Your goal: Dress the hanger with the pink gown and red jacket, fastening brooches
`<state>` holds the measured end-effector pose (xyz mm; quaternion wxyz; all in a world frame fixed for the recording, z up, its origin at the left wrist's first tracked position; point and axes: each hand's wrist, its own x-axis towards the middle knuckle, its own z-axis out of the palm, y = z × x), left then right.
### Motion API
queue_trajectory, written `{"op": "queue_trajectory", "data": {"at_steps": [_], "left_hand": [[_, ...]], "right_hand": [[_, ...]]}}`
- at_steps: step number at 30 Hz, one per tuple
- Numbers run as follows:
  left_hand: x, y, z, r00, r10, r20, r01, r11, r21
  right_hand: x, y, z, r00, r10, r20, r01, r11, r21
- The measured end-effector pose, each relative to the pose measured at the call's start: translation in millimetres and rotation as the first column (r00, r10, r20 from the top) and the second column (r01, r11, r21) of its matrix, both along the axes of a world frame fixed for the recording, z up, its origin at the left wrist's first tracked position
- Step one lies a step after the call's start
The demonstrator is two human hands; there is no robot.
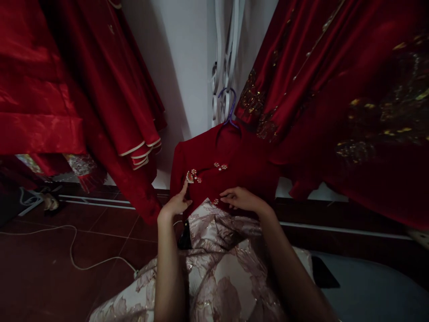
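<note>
A dark red jacket (201,154) hangs on a purple hanger (232,109) in front of me. Jewelled clasps with flower shapes, such as the upper clasp (220,167), decorate its front. My left hand (176,202) is at the jacket's left side, index finger stretched up to a triangular jewelled ornament (190,177), the other fingers loosely bent. Over the lower front, my right hand (241,198) has its fingers reaching toward a small jewelled flower (215,201). Nothing shows between those fingers. Pale floral fabric (228,281) with a metallic sheen spreads below, its peak overlapping the jacket's lower front.
Red garments (110,89) hang at the left, and red gowns with gold embroidery (378,112) at the right. A white scrolled metal stand (219,67) rises behind the hanger. A white cable (75,250) crosses the tiled floor. A dark flat object (324,271) lies on a grey-blue surface (372,290).
</note>
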<state>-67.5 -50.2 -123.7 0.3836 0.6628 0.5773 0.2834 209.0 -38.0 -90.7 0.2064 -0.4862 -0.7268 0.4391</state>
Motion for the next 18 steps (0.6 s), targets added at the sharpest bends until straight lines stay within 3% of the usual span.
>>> {"op": "queue_trajectory", "data": {"at_steps": [6,10,14,18], "left_hand": [[6.8,13.7,-8.0,0.978,0.208,-0.009,-0.196,0.932,0.306],[16.0,18.5,-10.6,0.984,0.161,0.074,-0.176,0.934,0.312],[18.5,20.0,-11.2,0.981,0.107,0.165,-0.161,0.918,0.362],[12.7,18.7,-12.2,0.976,0.088,0.201,-0.14,0.954,0.265]], "right_hand": [[-5.4,-0.6,-1.2,1.0,-0.018,0.018,0.017,0.996,0.092],[-8.5,-2.4,0.4,0.999,0.012,0.035,-0.015,0.994,0.11],[-9.4,-2.6,-1.4,0.998,-0.055,0.027,0.052,0.994,0.096],[-11.9,0.9,-10.3,0.997,-0.07,0.022,0.069,0.995,0.07]]}}
